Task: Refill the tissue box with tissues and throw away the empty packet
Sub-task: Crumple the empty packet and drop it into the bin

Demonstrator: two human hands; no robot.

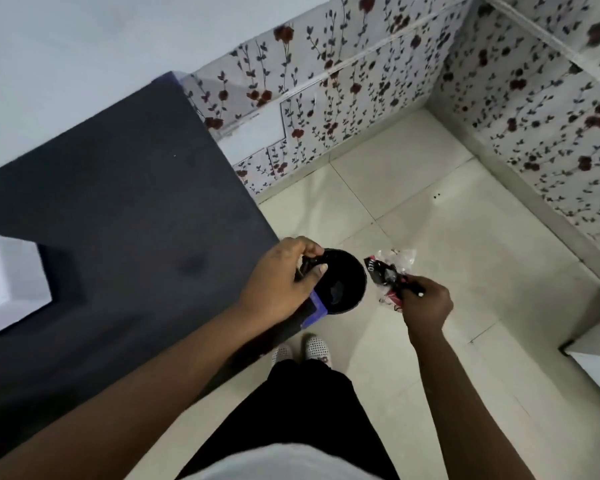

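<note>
**Packet held beside open bin**

Packet (388, 271), crumpled clear plastic with red and black print, pinched in right hand (426, 303), grip closed on its lower end, held over pale tiled floor (430, 216) just right of bin (340, 282). Left hand (281, 285) closed on black lid piece at bin's near rim; round dark opening exposed, blue body below. Dark bench (118, 209) to the left, white tissue box (7, 282) on it, well apart from both hands. Floral wall (361, 81) beyond.
</note>
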